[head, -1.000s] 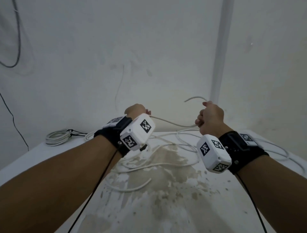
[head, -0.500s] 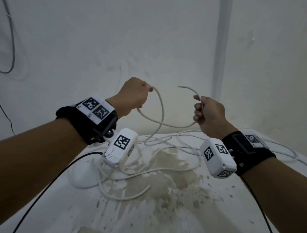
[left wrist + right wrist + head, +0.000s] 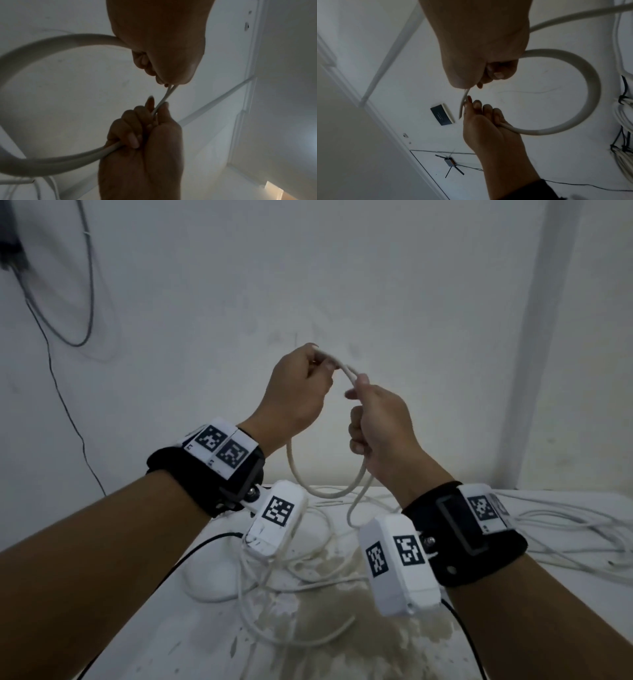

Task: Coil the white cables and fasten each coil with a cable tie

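Observation:
Both hands are raised above the table in the head view, close together. My left hand [image 3: 308,378] pinches the white cable [image 3: 325,491] near its top between thumb and fingertips. My right hand [image 3: 373,412] is curled in a fist round the same cable just below and to the right. A short arc of cable joins the two hands, and a round loop hangs below them. In the left wrist view the loop [image 3: 34,44] curves from my left hand [image 3: 163,54] to my right hand [image 3: 142,135]. The right wrist view shows that loop [image 3: 590,94] too. No cable tie is in view.
The rest of the cable lies tangled on the stained white table [image 3: 342,645]. More loose white cables [image 3: 565,529] lie at the right, and a white rounded object [image 3: 212,580] at the left. Bundles bound with black ties [image 3: 624,102] show in the right wrist view. The wall is close behind.
Both hands have risen from near the table. My left hand swung up and right to meet the right hand, closing the slack cable into a hanging loop.

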